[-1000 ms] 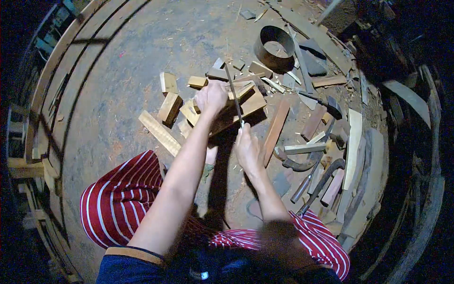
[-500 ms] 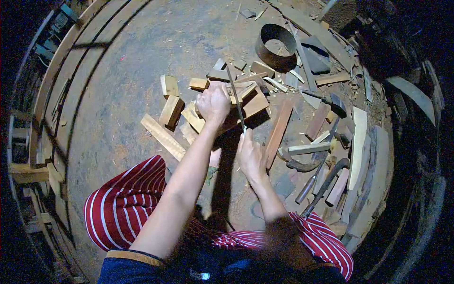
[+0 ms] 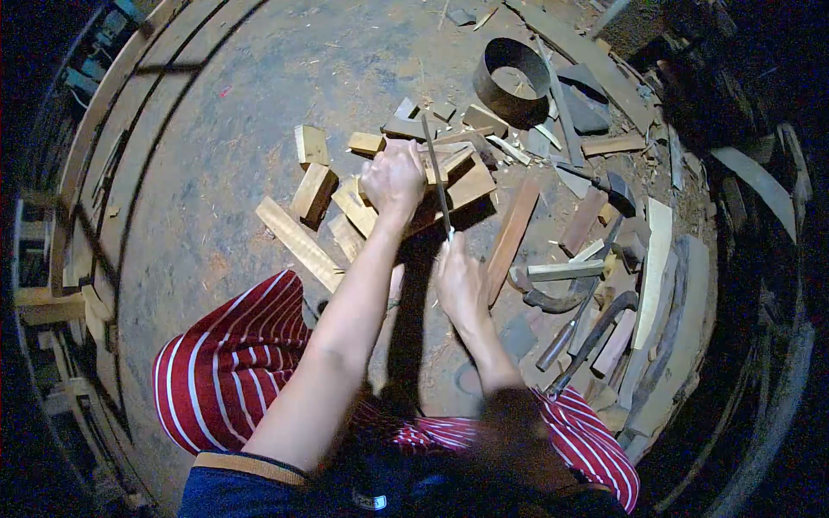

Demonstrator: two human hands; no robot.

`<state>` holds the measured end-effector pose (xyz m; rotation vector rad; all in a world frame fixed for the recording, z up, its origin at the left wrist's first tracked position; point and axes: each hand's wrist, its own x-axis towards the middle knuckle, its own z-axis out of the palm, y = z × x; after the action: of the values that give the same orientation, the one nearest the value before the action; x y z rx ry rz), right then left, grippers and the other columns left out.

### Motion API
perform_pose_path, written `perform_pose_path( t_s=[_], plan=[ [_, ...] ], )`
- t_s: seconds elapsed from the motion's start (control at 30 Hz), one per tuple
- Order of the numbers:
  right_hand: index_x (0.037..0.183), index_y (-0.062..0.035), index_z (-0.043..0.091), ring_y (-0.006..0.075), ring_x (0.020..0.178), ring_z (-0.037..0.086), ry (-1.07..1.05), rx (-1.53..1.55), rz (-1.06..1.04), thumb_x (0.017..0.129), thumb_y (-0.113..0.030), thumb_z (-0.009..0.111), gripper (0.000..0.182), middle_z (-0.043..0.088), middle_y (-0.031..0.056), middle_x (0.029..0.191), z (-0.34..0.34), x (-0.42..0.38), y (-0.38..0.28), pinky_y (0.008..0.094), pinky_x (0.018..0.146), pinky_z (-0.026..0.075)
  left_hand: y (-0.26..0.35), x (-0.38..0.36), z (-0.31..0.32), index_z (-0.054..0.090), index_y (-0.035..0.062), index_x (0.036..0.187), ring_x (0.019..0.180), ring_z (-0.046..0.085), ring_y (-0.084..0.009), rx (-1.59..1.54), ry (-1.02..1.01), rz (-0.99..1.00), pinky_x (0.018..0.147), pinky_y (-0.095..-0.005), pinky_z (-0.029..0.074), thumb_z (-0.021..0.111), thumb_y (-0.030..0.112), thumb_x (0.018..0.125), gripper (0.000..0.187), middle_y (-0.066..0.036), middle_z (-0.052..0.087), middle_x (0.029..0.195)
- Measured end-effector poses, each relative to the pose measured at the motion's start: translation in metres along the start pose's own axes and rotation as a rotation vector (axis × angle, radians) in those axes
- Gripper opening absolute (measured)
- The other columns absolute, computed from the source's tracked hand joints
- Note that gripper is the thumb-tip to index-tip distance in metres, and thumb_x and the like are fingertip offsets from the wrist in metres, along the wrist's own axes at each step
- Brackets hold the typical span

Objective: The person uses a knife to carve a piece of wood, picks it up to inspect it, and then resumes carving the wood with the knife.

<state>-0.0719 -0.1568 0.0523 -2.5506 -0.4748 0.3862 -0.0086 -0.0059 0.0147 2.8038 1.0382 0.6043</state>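
Observation:
My right hand (image 3: 462, 281) is closed around the pale handle of a long thin blade (image 3: 437, 173), which points away from me and shows nearly edge-on. The blade crosses just right of my left hand (image 3: 395, 177), over a small wood piece (image 3: 458, 164). My left hand is a fist pressed down on that wood piece, its fingertips hidden from above. Beneath lies a larger wooden block (image 3: 473, 184). Several cut wood blocks (image 3: 313, 192) sit to the left, and a long pale strip (image 3: 298, 242) lies nearer my knee.
A round metal ring (image 3: 511, 82) stands at the back right. On the right lie a hammer (image 3: 618, 194), a curved-handled tool (image 3: 596, 341), a reddish wood strip (image 3: 514, 237) and several boards (image 3: 654, 259). Wooden rails (image 3: 112, 129) border the left side.
My right hand and the blade have shifted very slightly beside the left fist. The left hand keeps its hold on the wood piece; the whole view has moved a little.

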Motion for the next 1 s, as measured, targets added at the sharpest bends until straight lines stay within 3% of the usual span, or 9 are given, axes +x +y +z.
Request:
perform_pose_path(
  t_s=[0.13, 0.2, 0.43, 0.57, 0.67, 0.87, 1.0],
  plan=[
    [0.100, -0.0028, 0.046, 0.0448, 0.064, 0.063, 0.084, 0.016, -0.057, 0.095, -0.021, 0.041, 0.020, 0.063, 0.0259, 0.068, 0.013, 0.045, -0.002, 0.0552, 0.056, 0.049, 0.000, -0.002, 0.001, 0.069, 0.0068, 0.072, 0.063, 0.065, -0.0360, -0.028, 0.022, 0.067, 0.060, -0.0464, 0.052, 0.043, 0.039, 0.093, 0.046, -0.017, 0.067, 0.072],
    [0.100, -0.0028, 0.046, 0.0452, 0.064, 0.063, 0.111, -0.007, -0.065, 0.095, -0.021, 0.041, 0.020, 0.063, 0.0261, 0.069, 0.018, 0.058, -0.007, 0.0556, 0.057, 0.049, 0.000, -0.001, 0.003, 0.071, 0.0078, 0.067, 0.063, 0.064, -0.0279, -0.006, 0.035, 0.012, 0.065, -0.0416, 0.048, 0.048, 0.038, 0.091, 0.044, -0.015, 0.065, 0.065],
    [0.103, -0.0022, 0.046, 0.0463, 0.067, 0.063, -0.026, 0.025, -0.022, 0.096, -0.022, 0.040, 0.022, 0.063, 0.0260, 0.070, 0.012, -0.010, 0.010, 0.0571, 0.061, 0.048, 0.001, -0.003, -0.001, 0.064, 0.0106, 0.063, 0.059, 0.063, -0.0255, 0.067, 0.157, 0.049, 0.058, -0.0392, 0.048, 0.051, 0.036, 0.090, 0.040, -0.012, 0.063, 0.063],
    [0.102, -0.0013, 0.046, 0.0460, 0.067, 0.063, 0.038, 0.018, -0.014, 0.095, -0.022, 0.040, 0.022, 0.063, 0.0266, 0.070, 0.005, 0.030, -0.007, 0.0575, 0.061, 0.048, -0.001, -0.004, 0.001, 0.064, 0.0115, 0.064, 0.057, 0.062, -0.0241, 0.030, 0.229, 0.128, 0.057, -0.0393, 0.047, 0.054, 0.036, 0.088, 0.036, -0.009, 0.062, 0.061],
    [0.100, 0.0012, 0.047, 0.0449, 0.071, 0.064, 0.088, -0.034, -0.039, 0.095, -0.020, 0.038, 0.023, 0.064, 0.0271, 0.072, 0.011, 0.062, -0.018, 0.0562, 0.063, 0.049, -0.004, 0.000, 0.008, 0.065, 0.0074, 0.060, 0.050, 0.062, -0.0305, -0.039, 0.244, 0.103, 0.048, -0.0401, 0.050, 0.050, 0.041, 0.090, 0.047, -0.015, 0.062, 0.058],
    [0.103, -0.0023, 0.046, 0.0447, 0.065, 0.063, -0.020, -0.033, 0.022, 0.095, -0.022, 0.039, 0.022, 0.063, 0.0266, 0.068, 0.008, -0.005, -0.002, 0.0554, 0.058, 0.048, -0.005, -0.001, 0.012, 0.064, 0.0095, 0.060, 0.049, 0.061, -0.0293, -0.067, 0.260, 0.111, 0.050, -0.0382, 0.050, 0.053, 0.038, 0.089, 0.042, -0.014, 0.061, 0.056],
    [0.103, -0.0018, 0.047, 0.0435, 0.066, 0.064, -0.031, -0.068, 0.030, 0.095, -0.022, 0.040, 0.023, 0.063, 0.0263, 0.068, 0.005, 0.024, -0.008, 0.0547, 0.057, 0.049, -0.007, 0.000, 0.019, 0.064, 0.0107, 0.060, 0.050, 0.061, -0.0291, -0.126, 0.330, 0.193, 0.050, -0.0382, 0.050, 0.054, 0.038, 0.088, 0.040, -0.014, 0.062, 0.059]
  ],
)
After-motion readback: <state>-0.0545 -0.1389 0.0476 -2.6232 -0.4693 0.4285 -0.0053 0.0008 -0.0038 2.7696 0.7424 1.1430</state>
